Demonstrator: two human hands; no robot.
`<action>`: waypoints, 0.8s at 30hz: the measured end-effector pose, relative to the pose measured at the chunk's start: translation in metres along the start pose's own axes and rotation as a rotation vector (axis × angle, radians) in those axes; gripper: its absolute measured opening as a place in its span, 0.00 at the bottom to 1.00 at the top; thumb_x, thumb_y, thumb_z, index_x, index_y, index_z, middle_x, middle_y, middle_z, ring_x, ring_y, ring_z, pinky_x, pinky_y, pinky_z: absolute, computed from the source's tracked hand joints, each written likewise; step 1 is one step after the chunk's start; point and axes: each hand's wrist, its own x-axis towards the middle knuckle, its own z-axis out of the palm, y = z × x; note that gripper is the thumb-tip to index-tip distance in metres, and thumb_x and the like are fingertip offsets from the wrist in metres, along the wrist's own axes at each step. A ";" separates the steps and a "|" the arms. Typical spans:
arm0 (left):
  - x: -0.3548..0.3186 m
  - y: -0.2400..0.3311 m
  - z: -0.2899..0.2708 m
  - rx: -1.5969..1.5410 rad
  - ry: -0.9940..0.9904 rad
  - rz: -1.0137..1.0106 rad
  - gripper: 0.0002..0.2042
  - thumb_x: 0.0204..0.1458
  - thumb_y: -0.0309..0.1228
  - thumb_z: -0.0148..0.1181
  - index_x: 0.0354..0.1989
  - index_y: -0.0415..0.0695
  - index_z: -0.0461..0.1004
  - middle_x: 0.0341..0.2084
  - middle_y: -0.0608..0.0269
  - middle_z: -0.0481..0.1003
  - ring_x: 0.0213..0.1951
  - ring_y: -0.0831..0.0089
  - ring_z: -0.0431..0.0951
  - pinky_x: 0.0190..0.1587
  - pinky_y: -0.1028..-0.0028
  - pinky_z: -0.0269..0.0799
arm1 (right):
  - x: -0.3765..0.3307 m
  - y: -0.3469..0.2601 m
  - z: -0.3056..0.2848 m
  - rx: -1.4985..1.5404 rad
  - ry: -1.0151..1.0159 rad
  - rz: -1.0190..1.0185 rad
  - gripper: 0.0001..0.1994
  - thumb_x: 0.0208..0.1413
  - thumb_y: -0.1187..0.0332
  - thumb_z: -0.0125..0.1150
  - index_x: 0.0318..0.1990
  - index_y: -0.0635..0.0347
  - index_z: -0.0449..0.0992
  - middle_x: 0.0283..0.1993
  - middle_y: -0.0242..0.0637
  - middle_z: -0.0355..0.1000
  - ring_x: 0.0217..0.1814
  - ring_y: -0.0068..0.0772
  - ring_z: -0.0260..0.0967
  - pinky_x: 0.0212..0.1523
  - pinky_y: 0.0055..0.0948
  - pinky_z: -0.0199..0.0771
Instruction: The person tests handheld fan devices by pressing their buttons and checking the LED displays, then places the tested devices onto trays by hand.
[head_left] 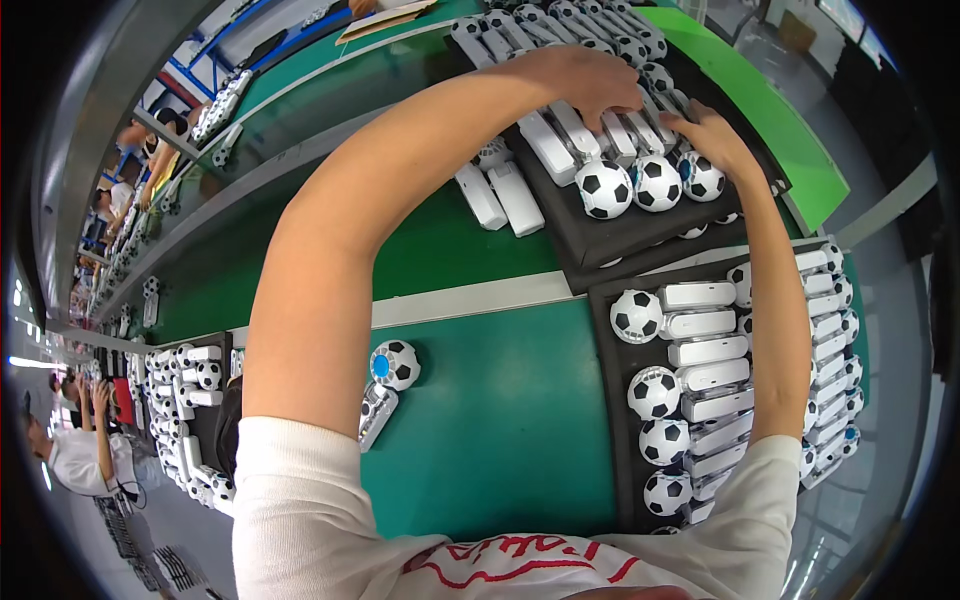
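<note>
Both my arms reach forward over the far black tray (590, 238), which is packed with white handheld fans whose round heads carry a soccer-ball pattern. My left hand (590, 82) bends down over the fans, its fingers closed about a white handle (618, 140); the fingertips are partly hidden. To its right, my right hand (712, 138) pinches at another fan between thumb and fingers. Three ball heads, among them a fan head (604, 189), line the near edge of that tray beneath my hands.
A second black tray (615, 400) of fans lies at the right, under my right forearm. One fan (395, 365) rests on the green table (490, 420). Two white fans (515, 198) lie beside the far tray. A bright green board (790, 150) borders it. Other people work at far left.
</note>
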 end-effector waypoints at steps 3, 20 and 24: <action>0.003 -0.001 0.004 -0.009 0.014 0.008 0.17 0.33 0.37 0.73 0.29 0.44 0.73 0.25 0.58 0.75 0.36 0.55 0.76 0.36 0.58 0.72 | 0.001 0.007 0.005 -0.021 0.134 -0.083 0.35 0.53 0.45 0.56 0.51 0.76 0.69 0.48 0.59 0.71 0.50 0.44 0.68 0.55 0.32 0.61; -0.007 0.004 0.005 -0.049 0.153 0.002 0.20 0.33 0.32 0.73 0.33 0.43 0.68 0.30 0.56 0.73 0.38 0.54 0.76 0.36 0.56 0.71 | -0.008 -0.008 -0.001 -0.027 0.093 -0.115 0.29 0.55 0.44 0.53 0.40 0.70 0.70 0.36 0.52 0.70 0.40 0.43 0.66 0.46 0.33 0.63; -0.007 0.002 0.006 -0.054 0.103 -0.022 0.21 0.33 0.32 0.73 0.34 0.43 0.68 0.30 0.57 0.73 0.39 0.54 0.75 0.36 0.56 0.71 | -0.010 -0.015 -0.001 -0.053 0.097 -0.105 0.30 0.55 0.44 0.53 0.44 0.71 0.71 0.40 0.55 0.71 0.44 0.44 0.67 0.50 0.33 0.63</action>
